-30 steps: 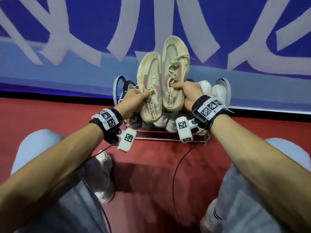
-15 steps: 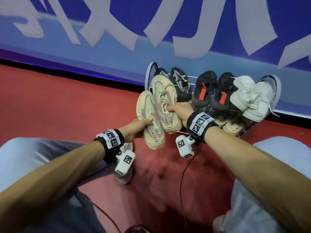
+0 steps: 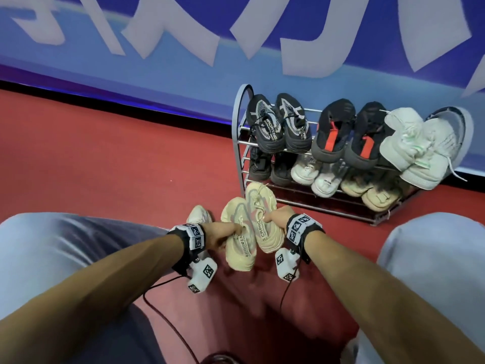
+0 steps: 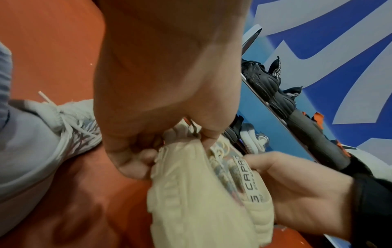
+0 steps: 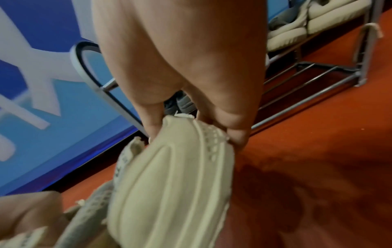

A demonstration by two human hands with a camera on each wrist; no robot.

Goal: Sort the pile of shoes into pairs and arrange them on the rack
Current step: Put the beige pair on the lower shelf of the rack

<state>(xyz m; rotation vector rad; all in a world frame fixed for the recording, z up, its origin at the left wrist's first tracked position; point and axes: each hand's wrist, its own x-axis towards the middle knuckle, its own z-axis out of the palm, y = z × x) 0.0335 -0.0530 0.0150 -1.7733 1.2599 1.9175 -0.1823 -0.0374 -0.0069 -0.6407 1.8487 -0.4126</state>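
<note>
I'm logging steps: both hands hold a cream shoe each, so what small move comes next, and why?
Probably carry the pair right, toward the rack. The left hand and right hand each grip a matching cream shoe, held left of the rack, whose two upper shelves look full; a bottom rung seems bare.

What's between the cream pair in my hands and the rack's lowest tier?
Nothing visible. The cream pair hangs before the rack; only red floor lies between, and the lowest bars look unoccupied.

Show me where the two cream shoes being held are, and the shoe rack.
Left-hand cream shoe (image 3: 240, 240): head view, point on its side near the heel.
Right-hand cream shoe (image 3: 262, 206): head view, point on its laced upper.
Shoe rack (image 3: 237, 127): head view, point on its left end frame.
</note>
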